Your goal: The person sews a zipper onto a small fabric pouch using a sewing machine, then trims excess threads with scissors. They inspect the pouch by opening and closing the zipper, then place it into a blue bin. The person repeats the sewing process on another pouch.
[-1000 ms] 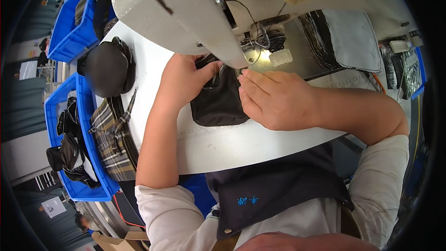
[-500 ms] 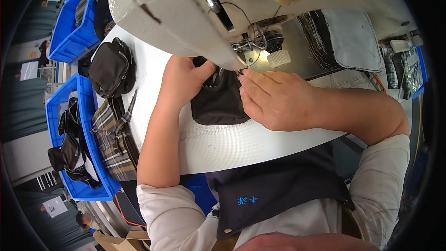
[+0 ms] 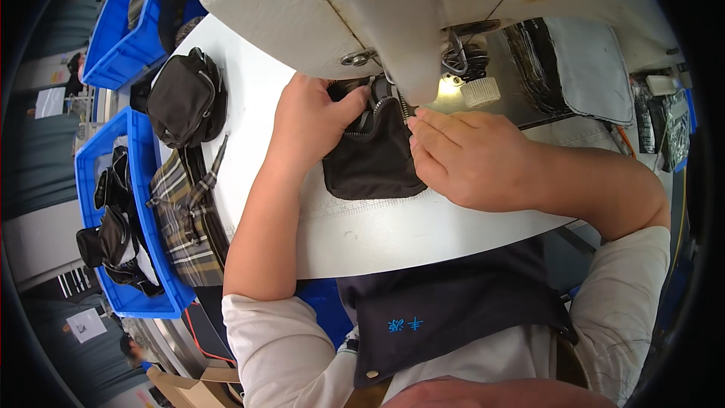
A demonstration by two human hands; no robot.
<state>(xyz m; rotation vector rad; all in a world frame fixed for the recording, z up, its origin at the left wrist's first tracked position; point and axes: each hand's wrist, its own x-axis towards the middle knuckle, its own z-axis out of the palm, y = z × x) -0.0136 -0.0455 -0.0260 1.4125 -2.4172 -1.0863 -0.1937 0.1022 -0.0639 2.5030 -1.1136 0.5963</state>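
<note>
A small dark brown fabric pouch lies on the white table under the head of a sewing machine. A metal-toothed zipper runs around its gaping upper edge. My left hand grips the pouch's upper left edge, the thumb reaching over the opening and the other fingers mostly hidden beneath. With fingertips pressed together, my right hand pinches the zipper edge at the upper right, close to the machine's lit foot area. The needle itself is hidden behind the machine head.
A finished-looking dark pouch stands at the left of the table, above plaid fabric. Blue bins with dark pouches line the left side. Stacked dark pieces and a grey-white panel lie right of the machine.
In the picture, the pouch and both hands have shifted slightly right, and the machine looks displaced as the view moved. More of the zipper and opening shows. Both hands keep their hold.
</note>
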